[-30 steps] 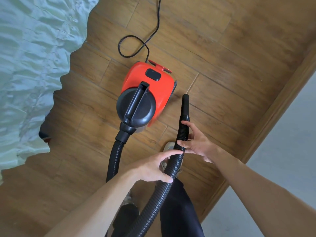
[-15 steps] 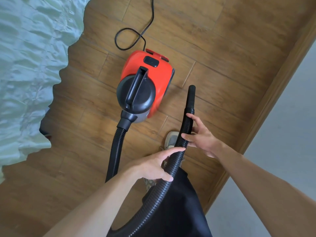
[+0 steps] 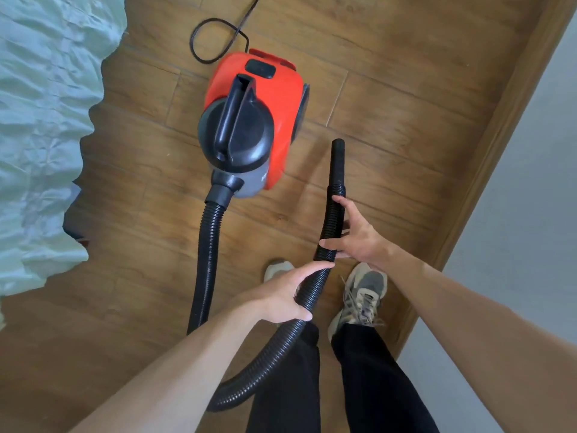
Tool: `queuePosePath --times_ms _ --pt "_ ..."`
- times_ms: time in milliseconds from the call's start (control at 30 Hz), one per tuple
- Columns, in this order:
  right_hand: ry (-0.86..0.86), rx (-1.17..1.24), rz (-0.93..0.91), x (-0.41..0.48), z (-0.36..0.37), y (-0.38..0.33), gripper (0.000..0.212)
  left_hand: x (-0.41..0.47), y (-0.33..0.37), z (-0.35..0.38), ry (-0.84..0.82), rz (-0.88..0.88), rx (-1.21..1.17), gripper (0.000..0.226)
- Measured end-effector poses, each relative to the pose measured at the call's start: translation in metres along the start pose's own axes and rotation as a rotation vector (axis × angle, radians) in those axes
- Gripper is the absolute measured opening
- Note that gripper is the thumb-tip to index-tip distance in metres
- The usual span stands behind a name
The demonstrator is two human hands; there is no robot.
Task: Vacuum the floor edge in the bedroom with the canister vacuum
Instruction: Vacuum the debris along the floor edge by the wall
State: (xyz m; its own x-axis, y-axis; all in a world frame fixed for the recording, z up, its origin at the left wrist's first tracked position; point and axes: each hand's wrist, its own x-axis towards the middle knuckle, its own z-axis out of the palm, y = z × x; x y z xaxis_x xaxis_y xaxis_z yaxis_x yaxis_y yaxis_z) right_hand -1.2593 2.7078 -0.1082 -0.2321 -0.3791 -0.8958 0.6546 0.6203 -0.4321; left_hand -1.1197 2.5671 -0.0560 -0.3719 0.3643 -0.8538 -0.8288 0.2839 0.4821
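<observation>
A red and black canister vacuum (image 3: 281, 98) stands on the wooden floor ahead of me. Its black ribbed hose (image 3: 206, 260) leaves the front, loops back under my arms and rises between my hands. My left hand (image 3: 281, 295) grips the hose from the left. Just above it, my right hand (image 3: 356, 235) holds the hose with thumb and fingers around it. The smooth black nozzle end (image 3: 337, 160) points away from me, above the floor, right of the canister.
A bed with a pale green ruffled cover (image 3: 40, 135) fills the left side. A wooden skirting board (image 3: 499, 145) runs diagonally along the grey wall (image 3: 537, 214) on the right. The black power cord (image 3: 218, 39) loops behind the vacuum. My shoes (image 3: 362, 292) stand under the hose.
The view has shifted so the canister sits higher and nearer. The nozzle end has swung further right of the canister. Both hands keep their hold on the hose.
</observation>
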Motion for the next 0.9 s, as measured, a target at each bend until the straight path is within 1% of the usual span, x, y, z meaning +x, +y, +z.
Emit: queuePosePath --times_ms 133,200,433,600,800,900 --pt "-0.029 -0.097 0.043 0.013 -0.008 0.022 0.100 0.025 -0.014 0.014 -0.016 -0.011 0.103 0.096" --pt "-0.029 -0.131 0.057 0.019 -0.013 0.034 0.100 0.037 -0.019 0.021 -0.028 -0.028 0.114 0.096" --pt "-0.011 -0.194 -0.005 0.042 -0.022 0.075 0.099 0.075 -0.036 0.034 -0.047 -0.053 0.208 0.097" --pt "0.018 -0.149 -0.038 0.057 -0.019 0.095 0.097 0.093 -0.053 0.031 -0.046 -0.069 0.168 0.092" --pt "0.092 -0.209 -0.080 0.069 -0.011 0.112 0.097 0.097 -0.069 0.029 -0.016 -0.072 0.128 0.089" --pt "0.096 -0.245 -0.075 0.063 -0.011 0.105 0.099 0.090 -0.064 0.028 -0.002 -0.072 0.129 0.081"
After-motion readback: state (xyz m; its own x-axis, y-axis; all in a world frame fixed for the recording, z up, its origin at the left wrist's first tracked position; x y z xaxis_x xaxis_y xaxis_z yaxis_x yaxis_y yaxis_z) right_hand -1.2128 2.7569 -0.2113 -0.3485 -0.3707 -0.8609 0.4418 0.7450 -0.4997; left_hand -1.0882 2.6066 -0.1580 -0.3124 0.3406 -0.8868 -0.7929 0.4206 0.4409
